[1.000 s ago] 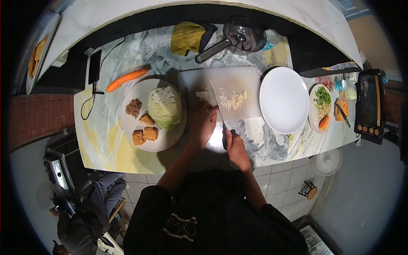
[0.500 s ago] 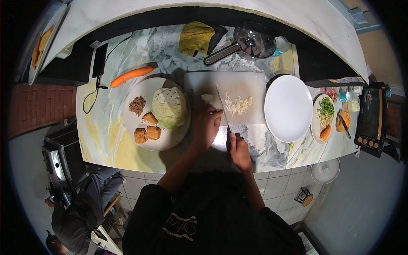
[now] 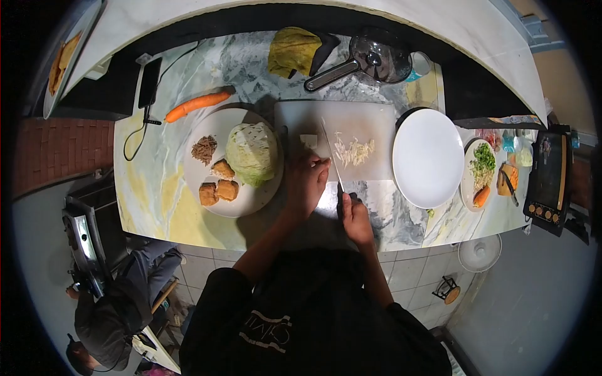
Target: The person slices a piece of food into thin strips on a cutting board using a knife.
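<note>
One knife [image 3: 333,153] crosses the board's near edge [image 3: 373,177], right hand [image 3: 358,224] outside

**No readable words**

The dark shirt [image 3: 313,301], nearer the body than the left hand [image 3: 306,189] and the right hand [image 3: 357,220], bears pale lettering [image 3: 268,328] between two pale strips [image 3: 262,343], too unclear to spell out. Marks [image 3: 546,149] on the oven [image 3: 544,183], well to the right of the right hand, are too small to read.

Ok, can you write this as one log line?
left fingers: curled beside knife | right fingers: gripping knife | pale strips: on cutting board
</note>
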Tool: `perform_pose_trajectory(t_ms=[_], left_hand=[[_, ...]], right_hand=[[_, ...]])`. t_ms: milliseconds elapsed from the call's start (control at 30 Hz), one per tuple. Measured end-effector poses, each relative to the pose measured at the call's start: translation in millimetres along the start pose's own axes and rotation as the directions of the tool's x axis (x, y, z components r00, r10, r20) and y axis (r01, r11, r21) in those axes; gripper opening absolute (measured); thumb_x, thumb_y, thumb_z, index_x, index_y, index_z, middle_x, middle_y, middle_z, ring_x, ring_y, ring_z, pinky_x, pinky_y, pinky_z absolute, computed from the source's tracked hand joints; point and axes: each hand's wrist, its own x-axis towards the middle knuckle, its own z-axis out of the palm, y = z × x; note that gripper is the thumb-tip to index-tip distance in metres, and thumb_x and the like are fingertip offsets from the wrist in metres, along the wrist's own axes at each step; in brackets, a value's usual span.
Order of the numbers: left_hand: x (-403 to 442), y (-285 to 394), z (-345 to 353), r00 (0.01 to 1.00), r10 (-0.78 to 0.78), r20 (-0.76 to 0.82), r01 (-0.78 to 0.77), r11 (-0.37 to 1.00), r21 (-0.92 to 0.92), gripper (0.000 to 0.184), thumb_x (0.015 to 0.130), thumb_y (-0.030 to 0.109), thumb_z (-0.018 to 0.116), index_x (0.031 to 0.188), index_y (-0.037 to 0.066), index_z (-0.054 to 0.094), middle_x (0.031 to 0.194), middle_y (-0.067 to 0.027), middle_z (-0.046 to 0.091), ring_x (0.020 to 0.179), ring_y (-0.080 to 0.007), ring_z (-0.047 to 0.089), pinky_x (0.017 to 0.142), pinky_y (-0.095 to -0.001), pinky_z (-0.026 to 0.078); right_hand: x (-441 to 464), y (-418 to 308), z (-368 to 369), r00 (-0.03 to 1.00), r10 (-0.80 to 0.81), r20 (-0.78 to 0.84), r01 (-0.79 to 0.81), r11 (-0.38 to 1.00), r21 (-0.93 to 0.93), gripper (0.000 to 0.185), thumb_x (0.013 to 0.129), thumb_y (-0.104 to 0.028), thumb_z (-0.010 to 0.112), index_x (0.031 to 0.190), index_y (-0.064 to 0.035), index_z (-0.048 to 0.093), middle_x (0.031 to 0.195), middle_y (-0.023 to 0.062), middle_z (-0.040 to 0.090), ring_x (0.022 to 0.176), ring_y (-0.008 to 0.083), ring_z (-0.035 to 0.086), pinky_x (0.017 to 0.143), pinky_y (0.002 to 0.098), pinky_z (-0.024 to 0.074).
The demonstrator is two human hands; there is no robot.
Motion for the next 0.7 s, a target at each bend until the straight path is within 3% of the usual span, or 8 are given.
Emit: perform_pose_trajectory(t_ms=[100,167,500,567,700], left_hand=[[2.9,1.1,-1.0,0.999,0.005,0.033,-0.006,1.0,0.023,0.009,0.078,0.012,0.07,0.087,0.01,0.072,0.086,-0.006,0.061,0.085,-0.0262,0.058,0.078,-0.0411,0.042],[1.8,-1.8,0.4,0.999,0.039,0.011,-0.04,0.998,0.04,0.01,0.078,0.012,0.069,0.088,0.011,0.072,0.087,-0.0062,0.061,0.087,-0.0264,0.058,0.078,-0.0411,0.041],[0.9,5.9,-3.8,0.998,0.033,0.046,-0.037,0.997,0.074,0.013,0.078,0.012,0.069,0.091,0.01,0.072,0.087,-0.0062,0.06,0.088,-0.0266,0.056,0.079,-0.042,0.042],[0.4,4.6,-3.8,0.998,0.054,0.039,-0.057,0.995,0.08,0.015,0.078,0.012,0.069,0.093,0.01,0.072,0.088,-0.0061,0.059,0.089,-0.026,0.056,0.08,-0.0424,0.042],[-1.5,5.8,-3.8,0.996,0.073,0.052,-0.078,0.99,0.12,0.018,0.078,0.012,0.068,0.096,0.01,0.072,0.089,-0.0055,0.059,0.09,-0.0255,0.056,0.083,-0.0435,0.041]], right_hand=[[0.8,0.4,0.6,0.999,0.032,0.026,-0.031,0.998,-0.047,0.05,0.103,-0.032,0.037,0.077,0.0059,0.057,0.068,0.0277,0.056,0.068,0.047,0.056,0.062,0.0486,0.0427],[0.8,4.2,5.8,0.997,-0.061,-0.043,0.06,0.998,-0.03,0.057,0.105,-0.037,0.033,0.072,0.0061,0.051,0.06,0.022,0.05,0.056,0.0353,0.048,0.059,0.0444,0.0409],[-1.9,-5.1,7.3,1.0,-0.008,-0.006,0.009,0.997,0.071,0.058,0.105,-0.038,0.032,0.071,0.0064,0.049,0.06,0.0221,0.049,0.056,0.0341,0.045,0.059,0.044,0.0407],[-1.5,-10.8,4.0,0.997,0.041,0.071,-0.045,0.997,0.057,0.043,0.104,-0.028,0.037,0.082,0.005,0.053,0.069,0.0262,0.058,0.074,0.0475,0.059,0.062,0.0503,0.0429],[-0.8,-4.5,9.8,1.0,-0.005,0.008,0.005,1.0,-0.024,0.039,0.103,-0.028,0.038,0.087,0.0047,0.053,0.075,0.0285,0.059,0.077,0.0494,0.059,0.064,0.0522,0.0438]])
